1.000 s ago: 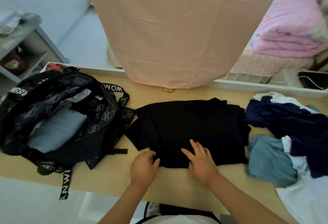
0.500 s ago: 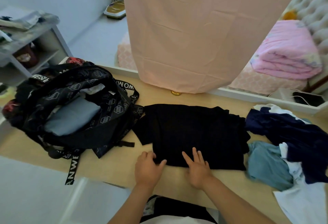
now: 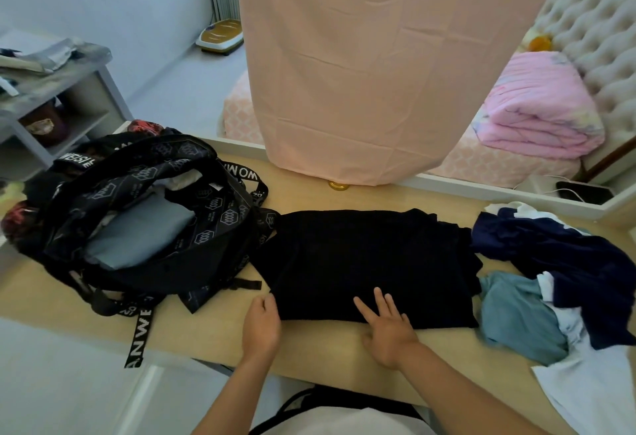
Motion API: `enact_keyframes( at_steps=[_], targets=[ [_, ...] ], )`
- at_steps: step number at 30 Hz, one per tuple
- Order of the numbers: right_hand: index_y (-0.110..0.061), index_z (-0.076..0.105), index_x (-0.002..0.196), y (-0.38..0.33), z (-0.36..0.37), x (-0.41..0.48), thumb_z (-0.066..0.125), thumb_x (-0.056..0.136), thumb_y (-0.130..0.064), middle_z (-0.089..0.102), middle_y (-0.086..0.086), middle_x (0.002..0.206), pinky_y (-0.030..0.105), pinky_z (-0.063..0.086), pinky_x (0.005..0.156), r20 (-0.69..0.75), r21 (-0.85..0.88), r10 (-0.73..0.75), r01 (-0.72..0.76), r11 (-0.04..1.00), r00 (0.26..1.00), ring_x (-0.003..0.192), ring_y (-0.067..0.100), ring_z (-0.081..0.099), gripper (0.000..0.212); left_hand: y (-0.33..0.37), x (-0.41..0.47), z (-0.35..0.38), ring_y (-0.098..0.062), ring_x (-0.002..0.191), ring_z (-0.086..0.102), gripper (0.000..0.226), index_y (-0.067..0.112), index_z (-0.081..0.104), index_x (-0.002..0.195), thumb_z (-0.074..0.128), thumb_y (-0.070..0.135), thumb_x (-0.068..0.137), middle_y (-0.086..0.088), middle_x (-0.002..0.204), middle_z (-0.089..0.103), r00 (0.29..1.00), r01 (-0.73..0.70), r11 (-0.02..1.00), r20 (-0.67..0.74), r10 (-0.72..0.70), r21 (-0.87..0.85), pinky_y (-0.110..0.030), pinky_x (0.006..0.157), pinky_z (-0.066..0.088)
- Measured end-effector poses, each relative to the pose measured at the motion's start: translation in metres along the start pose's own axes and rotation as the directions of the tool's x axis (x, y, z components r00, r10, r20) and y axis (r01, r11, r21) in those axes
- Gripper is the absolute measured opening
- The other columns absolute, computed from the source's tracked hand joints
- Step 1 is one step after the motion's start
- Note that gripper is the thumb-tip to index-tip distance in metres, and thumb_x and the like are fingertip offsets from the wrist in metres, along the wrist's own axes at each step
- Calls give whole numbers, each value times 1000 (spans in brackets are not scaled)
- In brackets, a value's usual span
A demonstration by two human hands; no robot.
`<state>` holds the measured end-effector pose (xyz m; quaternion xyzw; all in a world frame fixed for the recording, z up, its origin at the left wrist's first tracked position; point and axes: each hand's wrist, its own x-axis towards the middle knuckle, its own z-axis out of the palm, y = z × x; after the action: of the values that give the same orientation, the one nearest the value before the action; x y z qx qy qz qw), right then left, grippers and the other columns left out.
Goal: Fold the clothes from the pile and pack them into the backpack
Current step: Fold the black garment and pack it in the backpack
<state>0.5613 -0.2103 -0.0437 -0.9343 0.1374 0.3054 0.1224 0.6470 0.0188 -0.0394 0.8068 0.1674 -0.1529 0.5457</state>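
Black garment [image 3: 364,262] lies folded flat in the middle of the table [image 3: 213,338], between the open backpack [image 3: 213,235] on the left and the pile [image 3: 557,262] of navy, teal and white clothes on the right. Left hand [image 3: 261,324] sits at the garment's near left corner, fingers curled against the edge; whether it pinches the cloth I cannot tell. Right hand [image 3: 389,328] presses on the near edge, fingers straight and spread. A grey-blue folded piece [image 3: 137,238] shows inside the backpack
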Motion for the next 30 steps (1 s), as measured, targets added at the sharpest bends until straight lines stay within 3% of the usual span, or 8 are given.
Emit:
enact_keyframes(
  at_steps=[4, 8, 11, 14, 18, 22, 26, 30],
  targets=[
    [-48, -4, 154, -6, -4, -4, 43, 97, -34, -23, 1, 163, 52, 11, 120, -4, -10, -26, 26, 1000, 1000, 152, 24, -15, 76, -3, 20, -26, -18, 64, 55, 30, 13, 50, 78, 48, 32, 101, -3, 69, 58, 971, -185, 829, -34, 237, 527, -31, 56, 35],
    [-45, 40, 145, -18, -5, -11, 53, 92, -37, 13, -5, 162, 36, 30, 116, -41, 162, -163, 168, 972, 986, 147, 18, 13, 55, -12, 37, -50, -23, 90, 63, 19, 13, 61, 106, 62, 22, 90, -6, 98, 66, 971, -148, 430, 50, 232, 890, -31, 68, 49],
    [-35, 57, 133, -13, -10, -13, 54, 95, -32, 40, -8, 143, 31, 38, 110, -160, 287, -138, 180, 941, 977, 133, 14, 35, 39, -5, 29, -34, -32, 73, 53, 32, 8, 58, 85, 72, -6, 60, -12, 82, 56, 871, -363, 427, 139, 471, 828, -39, 58, 42],
    [-28, 55, 134, 15, -15, -11, 54, 95, -27, 46, -3, 135, 33, 46, 98, -420, 267, 143, -29, 963, 896, 123, 19, 45, 39, 11, 23, -2, -27, 90, 56, 35, 18, 63, 100, 74, 4, 70, -4, 100, 59, 715, -633, 347, 351, 605, 692, -39, 71, 49],
    [-18, 31, 148, 65, -11, -17, 56, 96, -35, 42, 12, 141, 43, 45, 97, -277, 454, 575, -423, 784, 769, 126, 30, 45, 60, 4, 13, 31, -28, 150, 12, 66, 32, 23, 154, 54, 40, 96, -5, 162, 16, 691, -722, 271, 640, 336, 637, -47, 119, 20],
    [-20, 60, 119, 101, -4, -19, 56, 97, -39, 68, 2, 107, 37, 47, 91, -242, 470, 603, -452, 759, 760, 102, 23, 63, 29, -12, 8, 43, -29, 147, -22, 79, 45, -11, 151, 44, 57, 96, -5, 161, -22, 689, -725, 169, 703, 176, 668, -58, 117, -4],
    [-25, 68, 96, 129, -2, -34, 58, 94, -38, 70, 0, 92, 35, 46, 88, -274, 442, 665, -523, 729, 695, 93, 24, 65, 16, -4, 7, 46, -30, 150, -11, 79, 51, 11, 150, 54, 58, 85, -3, 164, -5, 718, -695, 189, 675, 167, 693, -61, 115, 4],
    [-18, 57, 81, 143, -2, -40, 59, 82, -31, 64, 3, 89, 36, 50, 84, -106, 433, 716, -617, 658, 690, 86, 25, 62, 13, 18, 8, 61, -27, 130, 35, 59, 42, 52, 125, 53, 60, 70, -2, 139, 41, 747, -662, 170, 624, 230, 730, -51, 103, 30]
  ],
)
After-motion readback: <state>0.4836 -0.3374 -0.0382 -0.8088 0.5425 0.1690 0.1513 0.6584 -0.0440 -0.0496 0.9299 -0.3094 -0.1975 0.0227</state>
